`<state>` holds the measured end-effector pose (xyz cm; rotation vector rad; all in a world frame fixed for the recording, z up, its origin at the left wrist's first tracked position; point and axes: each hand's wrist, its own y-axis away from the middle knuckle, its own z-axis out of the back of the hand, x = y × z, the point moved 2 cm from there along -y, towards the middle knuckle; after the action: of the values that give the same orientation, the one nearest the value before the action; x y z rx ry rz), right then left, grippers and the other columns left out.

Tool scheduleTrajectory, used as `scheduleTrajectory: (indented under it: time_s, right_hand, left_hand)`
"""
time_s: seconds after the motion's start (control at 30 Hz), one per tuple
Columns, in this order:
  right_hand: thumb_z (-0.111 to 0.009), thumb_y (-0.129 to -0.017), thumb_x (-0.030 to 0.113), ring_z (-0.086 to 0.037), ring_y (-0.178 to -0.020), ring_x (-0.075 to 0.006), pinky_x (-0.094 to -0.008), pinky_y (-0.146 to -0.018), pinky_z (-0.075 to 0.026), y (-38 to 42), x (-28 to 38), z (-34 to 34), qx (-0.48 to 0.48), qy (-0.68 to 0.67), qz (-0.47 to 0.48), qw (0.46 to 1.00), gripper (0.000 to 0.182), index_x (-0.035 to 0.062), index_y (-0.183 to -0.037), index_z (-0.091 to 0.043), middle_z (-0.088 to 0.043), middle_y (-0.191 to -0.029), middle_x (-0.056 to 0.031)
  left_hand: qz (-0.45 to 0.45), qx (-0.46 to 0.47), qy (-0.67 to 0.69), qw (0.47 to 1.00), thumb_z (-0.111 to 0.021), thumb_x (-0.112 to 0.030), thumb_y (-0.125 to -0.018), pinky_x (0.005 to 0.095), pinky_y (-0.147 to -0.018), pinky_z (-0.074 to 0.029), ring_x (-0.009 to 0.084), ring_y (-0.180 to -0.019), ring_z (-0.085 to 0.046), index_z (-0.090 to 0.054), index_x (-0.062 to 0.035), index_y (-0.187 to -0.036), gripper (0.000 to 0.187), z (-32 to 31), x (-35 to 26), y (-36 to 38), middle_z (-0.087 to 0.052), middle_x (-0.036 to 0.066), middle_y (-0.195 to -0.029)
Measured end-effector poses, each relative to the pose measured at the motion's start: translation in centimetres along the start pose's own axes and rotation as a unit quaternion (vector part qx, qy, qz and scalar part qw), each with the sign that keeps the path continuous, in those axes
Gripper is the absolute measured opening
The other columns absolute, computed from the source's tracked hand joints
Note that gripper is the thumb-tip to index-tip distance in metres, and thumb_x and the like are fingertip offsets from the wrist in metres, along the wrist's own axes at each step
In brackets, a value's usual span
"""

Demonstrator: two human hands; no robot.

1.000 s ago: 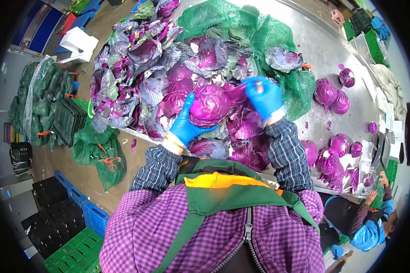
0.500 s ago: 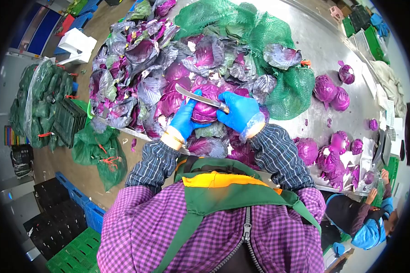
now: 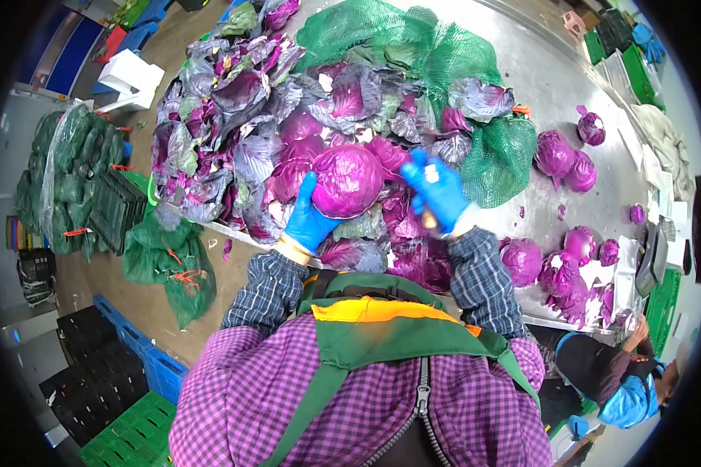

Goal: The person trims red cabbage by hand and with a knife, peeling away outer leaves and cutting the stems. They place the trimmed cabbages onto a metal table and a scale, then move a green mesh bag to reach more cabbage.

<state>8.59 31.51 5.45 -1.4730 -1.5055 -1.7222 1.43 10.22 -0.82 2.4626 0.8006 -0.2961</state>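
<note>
My left hand (image 3: 310, 216), in a blue glove, grips a round, smooth red cabbage (image 3: 348, 181) from its lower left, with the thumb up its side. To the right of the cabbage, apart from it, my gloved right hand (image 3: 442, 192) is closed round a knife (image 3: 428, 219). Only part of its light handle shows, and the blade is hidden or blurred. A small whitish bit (image 3: 431, 173) shows at the fingers of that hand. Loose outer cabbage leaves (image 3: 255, 152) are heaped under and around both hands.
Green netting (image 3: 494, 156) lies on the metal table (image 3: 533, 58). Several red cabbages (image 3: 554, 153) stand at the right, with trimmed bits near them. A co-worker (image 3: 600, 366) is at the lower right. Filled net sacks (image 3: 78, 179) and black crates (image 3: 93, 358) stand on the left.
My right hand has moved right, away from the cabbage, and the knife blade no longer shows above it. The cabbage is lifted and turned in my left hand, its smooth side exposed.
</note>
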Motion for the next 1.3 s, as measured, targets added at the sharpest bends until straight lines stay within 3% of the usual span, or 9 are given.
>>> scheduleTrajectory:
  time_s: [0.23,0.3,0.5,0.57,0.6,0.7,0.77,1.17,1.3]
  right_hand:
    - [-0.07,-0.084,0.031,-0.048,-0.043,-0.0091,-0.0253,-0.04,-0.039,-1.7,-1.4,-1.6,-0.003,-0.003,0.036,0.999,0.028,0.0081,-0.085,-0.056,-0.049,-0.06,0.0017]
    - [-0.071,-0.084,0.029,-0.048,-0.043,-0.0096,-0.0256,-0.039,-0.039,-1.6,-1.9,-2.7,0.006,0.039,0.052,0.998,0.026,0.0077,-0.084,-0.055,-0.049,-0.06,0.0019]
    - [-0.073,-0.081,0.028,-0.049,-0.039,-0.0145,-0.03,-0.034,-0.04,-4.6,-2.8,0.6,-0.091,-0.127,-0.018,0.988,0.029,0.0064,-0.083,-0.054,-0.056,-0.063,-0.005]
    - [-0.073,-0.081,0.028,-0.061,-0.055,-0.0208,-0.0338,-0.049,-0.051,-3.8,-0.7,1.5,-0.119,0.113,0.079,0.983,0.038,0.0014,-0.104,-0.058,-0.065,-0.081,-0.0111]
    - [-0.073,-0.08,0.028,-0.066,-0.086,-0.0272,-0.0352,-0.075,-0.053,-3.7,-1.0,1.5,-0.221,0.327,0.355,0.847,0.06,-0.0006,-0.127,-0.05,-0.065,-0.105,-0.0184]
    - [-0.073,-0.079,0.034,-0.058,-0.111,-0.0281,-0.0339,-0.092,-0.045,-0.6,0.5,-2.3,-0.119,0.237,0.35,0.899,0.07,-0.0002,-0.134,-0.044,-0.057,-0.124,-0.0222]
    - [-0.074,-0.076,0.034,-0.06,-0.109,-0.0292,-0.0354,-0.089,-0.047,0.4,0.0,-3.8,0.012,0.263,0.188,0.946,0.073,0.0005,-0.133,-0.044,-0.058,-0.12,-0.0223]
    - [-0.07,-0.069,0.021,-0.063,-0.083,-0.0382,-0.0422,-0.07,-0.051,-1.0,-1.3,-4.6,-0.044,0.346,0.175,0.921,0.036,0.0069,-0.101,-0.061,-0.064,-0.088,-0.0201]
    - [-0.069,-0.07,0.017,-0.06,-0.066,-0.0263,-0.0361,-0.063,-0.049,-2.3,-2.3,-2.7,-0.088,0.218,0.197,0.952,0.027,0.003,-0.092,-0.061,-0.062,-0.075,-0.016]
  left_hand:
    - [-0.142,0.009,-0.287,0.947,-0.075,-0.027,-0.078,0.0396,-0.106,-0.037,0.0238,-0.125,-0.043,-0.032,-0.0079,-0.141,0.079,-4.5,-3.9,1.4,-0.044,0.011,-0.135]
    - [-0.207,0.015,-0.585,0.784,-0.082,-0.02,-0.069,0.0367,-0.104,-0.038,0.0229,-0.123,-0.045,-0.034,-0.0085,-0.14,0.086,-4.6,-3.8,1.7,-0.045,0.011,-0.134]
    - [-0.168,-0.008,-0.347,0.923,-0.075,-0.02,-0.073,0.0381,-0.104,-0.038,0.0227,-0.123,-0.043,-0.033,-0.013,-0.142,0.081,-0.1,-2.0,1.2,-0.043,0.008,-0.135]
    - [-0.147,-0.064,-0.168,0.973,-0.072,-0.019,-0.077,0.0398,-0.104,-0.038,0.0229,-0.123,-0.043,-0.03,-0.0145,-0.143,0.078,1.1,-1.4,1.2,-0.043,0.008,-0.135]
    - [-0.157,-0.072,-0.18,0.968,-0.07,-0.018,-0.078,0.0402,-0.104,-0.039,0.0225,-0.123,-0.043,-0.028,-0.0157,-0.143,0.077,0.5,-1.3,1.2,-0.042,0.007,-0.135]
    - [-0.191,-0.084,-0.23,0.951,-0.072,-0.016,-0.076,0.039,-0.104,-0.039,0.0231,-0.123,-0.043,-0.03,-0.0144,-0.143,0.079,-1.3,-1.3,0.8,-0.042,0.008,-0.136]
    - [-0.226,-0.094,-0.284,0.927,-0.077,-0.016,-0.072,0.0371,-0.102,-0.041,0.023,-0.121,-0.045,-0.031,-0.0122,-0.141,0.082,-1.6,-1.3,0.5,-0.043,0.009,-0.134]
    - [-0.349,-0.127,-0.446,0.814,-0.088,-0.015,-0.058,0.0385,-0.105,-0.036,0.0241,-0.122,-0.043,-0.034,-0.0089,-0.139,0.097,-3.1,-0.6,1.0,-0.041,0.01,-0.135]
    - [-0.324,-0.142,-0.384,0.853,-0.082,-0.022,-0.067,0.0392,-0.103,-0.039,0.0248,-0.121,-0.045,-0.034,-0.0086,-0.139,0.087,-1.9,-0.3,0.5,-0.043,0.011,-0.133]
